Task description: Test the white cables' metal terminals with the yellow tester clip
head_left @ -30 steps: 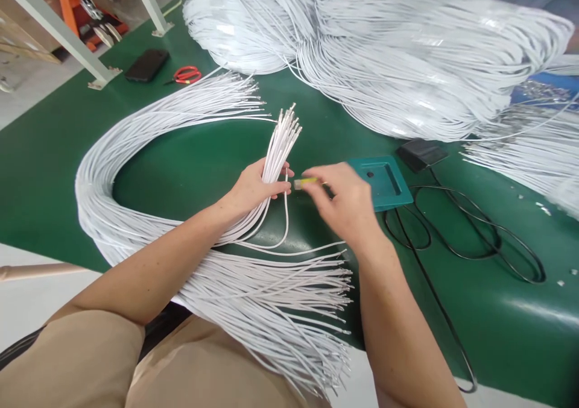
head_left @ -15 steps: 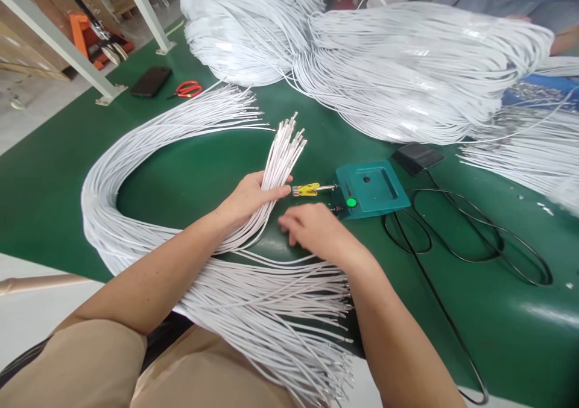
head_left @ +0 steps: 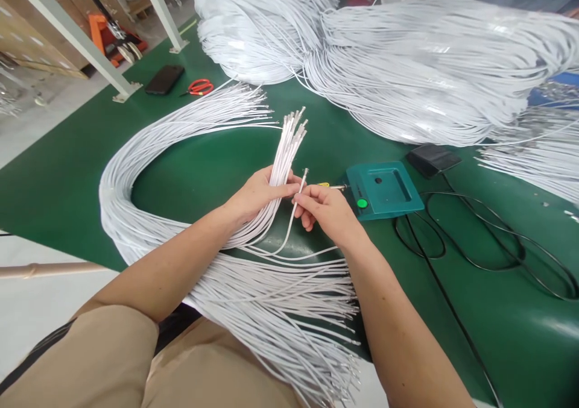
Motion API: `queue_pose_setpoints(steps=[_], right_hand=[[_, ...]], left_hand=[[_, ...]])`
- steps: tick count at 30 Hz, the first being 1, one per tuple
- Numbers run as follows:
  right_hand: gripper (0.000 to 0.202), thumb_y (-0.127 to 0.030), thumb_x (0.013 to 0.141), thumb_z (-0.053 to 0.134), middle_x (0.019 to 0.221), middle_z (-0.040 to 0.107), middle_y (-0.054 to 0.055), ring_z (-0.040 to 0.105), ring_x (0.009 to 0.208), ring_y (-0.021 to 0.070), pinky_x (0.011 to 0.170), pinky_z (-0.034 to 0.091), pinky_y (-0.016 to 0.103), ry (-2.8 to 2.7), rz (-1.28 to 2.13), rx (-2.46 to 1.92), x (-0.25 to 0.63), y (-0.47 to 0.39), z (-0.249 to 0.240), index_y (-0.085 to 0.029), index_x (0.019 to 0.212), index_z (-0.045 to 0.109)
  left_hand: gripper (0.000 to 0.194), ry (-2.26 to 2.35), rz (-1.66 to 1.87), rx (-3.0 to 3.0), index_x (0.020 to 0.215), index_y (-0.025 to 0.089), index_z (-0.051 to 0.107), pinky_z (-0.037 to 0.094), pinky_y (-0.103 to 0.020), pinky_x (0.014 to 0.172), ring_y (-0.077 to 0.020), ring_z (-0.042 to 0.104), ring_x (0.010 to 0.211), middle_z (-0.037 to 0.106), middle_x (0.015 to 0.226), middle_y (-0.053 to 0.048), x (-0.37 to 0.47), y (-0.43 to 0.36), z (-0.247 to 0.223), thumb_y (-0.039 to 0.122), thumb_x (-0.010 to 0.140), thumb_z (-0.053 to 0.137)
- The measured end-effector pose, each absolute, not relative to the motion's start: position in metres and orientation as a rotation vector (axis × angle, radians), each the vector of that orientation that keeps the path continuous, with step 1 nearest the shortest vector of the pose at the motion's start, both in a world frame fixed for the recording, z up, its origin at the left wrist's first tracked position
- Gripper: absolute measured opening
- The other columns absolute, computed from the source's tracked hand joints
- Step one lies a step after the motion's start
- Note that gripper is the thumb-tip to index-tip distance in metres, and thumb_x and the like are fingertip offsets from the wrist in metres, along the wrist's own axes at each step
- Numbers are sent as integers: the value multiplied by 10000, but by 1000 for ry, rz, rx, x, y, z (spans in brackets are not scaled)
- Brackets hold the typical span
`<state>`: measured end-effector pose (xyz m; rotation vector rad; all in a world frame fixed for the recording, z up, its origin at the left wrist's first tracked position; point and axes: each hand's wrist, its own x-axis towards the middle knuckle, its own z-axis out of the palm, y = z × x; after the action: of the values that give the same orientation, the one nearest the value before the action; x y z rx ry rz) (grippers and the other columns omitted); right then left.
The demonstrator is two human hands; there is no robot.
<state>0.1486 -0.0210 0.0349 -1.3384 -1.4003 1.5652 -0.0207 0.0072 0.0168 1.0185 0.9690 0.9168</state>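
The left hand point(head_left: 253, 196) is squeezing a bunch of thin white wires point(head_left: 283, 161) toward one o'clock, likely keeping them tidy; the right hand point(head_left: 332, 212) is pinching a single white wire point(head_left: 303, 181).

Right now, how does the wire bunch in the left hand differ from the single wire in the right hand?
The wire bunch has many strands; the single wire is only one. The left hand grasps the wire bunch well below its tips, while the right hand pinches the single wire nearer its tip. The wire bunch's tips reach higher in the picture than the single wire's. Both are white with metallic ends.
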Motion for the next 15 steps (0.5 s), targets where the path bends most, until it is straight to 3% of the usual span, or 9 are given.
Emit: queue_pose_setpoints(steps=[4,10,15], right_hand=[[249,-367,809,633,563,623,-4,509,413,77,427,449,210,-1419,1507,-1418,151,-20,35,-158,677,603],[232,-346,747,703,669,652,-15,536,509,92,492,466,231,-1319,1271,-1355,155,-17,36,-168,887,652],[120,-281,799,621,599,581,-38,511,536,87,558,434,234,-1445,1057,-1379,154,-15,31,-176,742,632]], left_hand=[[330,988,912,1037,860,139,588,490,-273,760,-91,608,709,669,815,1,-20,7,18,245,651,820],[334,987,885,1052,873,131,576,518,-276,735,-117,657,748,661,822,-14,-17,4,19,258,671,809],[342,964,803,1133,872,140,545,457,-220,596,-166,704,779,665,849,-35,-17,4,18,292,695,794]])
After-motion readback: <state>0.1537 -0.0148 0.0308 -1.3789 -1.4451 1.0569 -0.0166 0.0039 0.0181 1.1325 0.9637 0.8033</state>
